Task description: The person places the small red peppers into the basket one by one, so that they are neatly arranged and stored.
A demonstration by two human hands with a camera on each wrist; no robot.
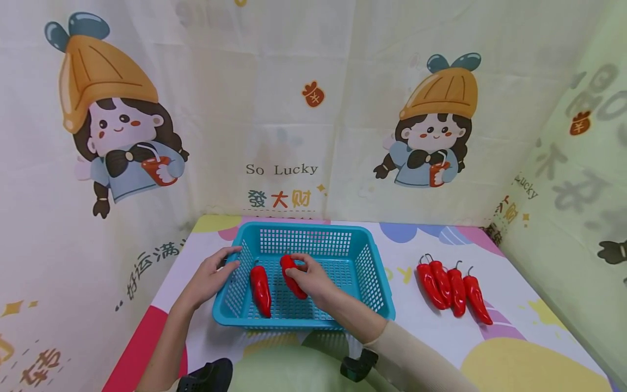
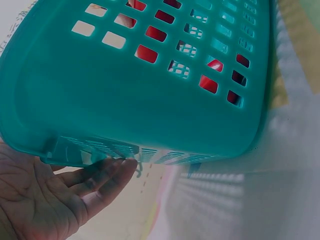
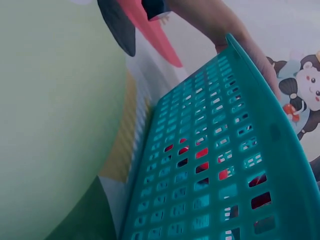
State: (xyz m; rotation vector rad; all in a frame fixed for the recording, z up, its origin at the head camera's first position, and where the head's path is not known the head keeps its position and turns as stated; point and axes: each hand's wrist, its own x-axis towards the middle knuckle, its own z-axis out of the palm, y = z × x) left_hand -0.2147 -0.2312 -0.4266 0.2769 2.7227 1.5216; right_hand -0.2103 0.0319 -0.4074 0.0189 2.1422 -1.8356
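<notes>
A blue-green plastic basket [image 1: 313, 323] with perforated walls stands before me. My left hand [image 1: 211, 276] rests at its left rim near the far corner; in the left wrist view the fingers [image 2: 107, 187] lie fairly straight along the outside, and the thumb is hidden there. Inside the basket, my right hand [image 1: 309, 276] pinches a red chili pepper [image 1: 296, 286] between thumb and fingers. Another red chili pepper [image 1: 260, 291] lies to its left on the basket floor. The right wrist view shows mostly the near wall [image 3: 200, 155], with red glimpsed through its holes.
Several red chili peppers [image 1: 456, 288] lie side by side on the patterned tablecloth [image 1: 411, 348], right of the basket. Printed cloth [image 1: 343, 136] hangs behind and along both sides of the table.
</notes>
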